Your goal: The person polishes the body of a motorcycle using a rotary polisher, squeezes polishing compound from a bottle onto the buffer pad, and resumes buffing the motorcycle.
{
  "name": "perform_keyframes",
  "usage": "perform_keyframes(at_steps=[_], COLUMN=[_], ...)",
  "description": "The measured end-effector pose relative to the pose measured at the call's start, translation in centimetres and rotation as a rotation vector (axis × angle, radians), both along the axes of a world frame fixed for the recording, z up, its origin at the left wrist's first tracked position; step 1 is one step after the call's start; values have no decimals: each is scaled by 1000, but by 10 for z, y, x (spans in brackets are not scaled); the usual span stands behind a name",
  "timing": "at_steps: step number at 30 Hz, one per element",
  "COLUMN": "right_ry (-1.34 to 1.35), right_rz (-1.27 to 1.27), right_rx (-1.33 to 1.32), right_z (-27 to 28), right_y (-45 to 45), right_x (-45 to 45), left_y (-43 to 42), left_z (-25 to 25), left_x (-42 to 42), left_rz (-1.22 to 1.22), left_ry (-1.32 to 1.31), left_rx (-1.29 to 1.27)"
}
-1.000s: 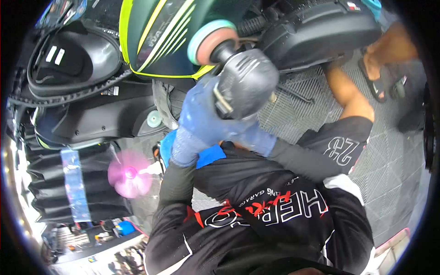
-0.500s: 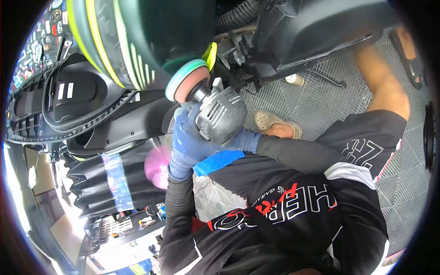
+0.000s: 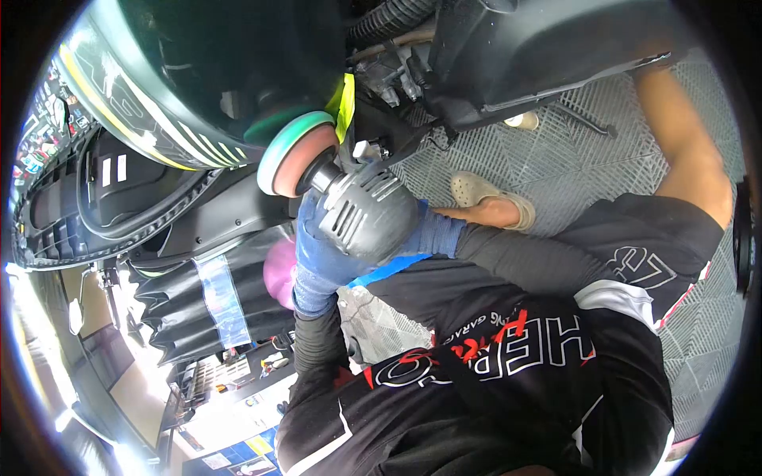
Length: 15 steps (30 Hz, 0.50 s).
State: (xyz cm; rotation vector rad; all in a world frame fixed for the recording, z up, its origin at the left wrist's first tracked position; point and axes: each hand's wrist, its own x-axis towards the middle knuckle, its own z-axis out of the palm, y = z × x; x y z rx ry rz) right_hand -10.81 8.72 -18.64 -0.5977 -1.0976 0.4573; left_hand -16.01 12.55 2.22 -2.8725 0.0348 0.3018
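Note:
A black polisher (image 3: 369,218) with a pink and teal foam pad (image 3: 300,159) is in both my hands. The pad faces a glossy black body panel (image 3: 214,63) with yellow and pale stripes; its edge meets the panel's reflection, though exact contact is hard to see. My left hand (image 3: 321,258), in a blue glove, is closed around the polisher's near left side. My right hand (image 3: 436,232), gloved in blue too, grips it from the right, its fingers mostly hidden behind the housing. Yellow-green tape (image 3: 346,107) stands at the panel's edge beside the pad.
Black vehicle parts (image 3: 548,55) and a ribbed hose (image 3: 393,22) are at the top. A small bottle (image 3: 524,120) is on the grey tiled floor (image 3: 579,170). A removed black seat-like part (image 3: 127,182) is at left. Something pink (image 3: 279,274) shows behind my left wrist.
The polisher and both hands have shifted slightly in view, the pad moving left and down relative to the tape. More of the striped panel shows. Both hands keep their hold.

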Motion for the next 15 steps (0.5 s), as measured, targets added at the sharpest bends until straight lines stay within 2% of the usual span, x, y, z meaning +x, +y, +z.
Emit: perform_keyframes(at_steps=[1,3,4,6,8,9,12,14,15], right_ry=[6,-258,-258,106,61,16,-68,-110,296], right_rz=[2,-44,-41,147,113,78,-35,-110,366], right_rx=[2,-145,-141,-53,-36,-24,32,80,87], right_z=[1,6,10,14,13,13,6,6,10], right_y=[2,2,-2,-6,2,8,8,5,1], right_x=[1,5,7,8,7,8,9,11,12], left_y=[-1,3,4,11,7,6,5,10,10], left_z=[1,1,1,-7,-12,-11,-5,-8,-5], left_x=[-3,0,0,-12,-6,-3,3,-2,0], left_rz=[30,13,-8,7,232,228,-96,0,17], left_ry=[-28,-33,-43,-73,-69,-68,62,47,55], left_rx=[16,-4,-26,-4,-172,-170,64,5,-20])
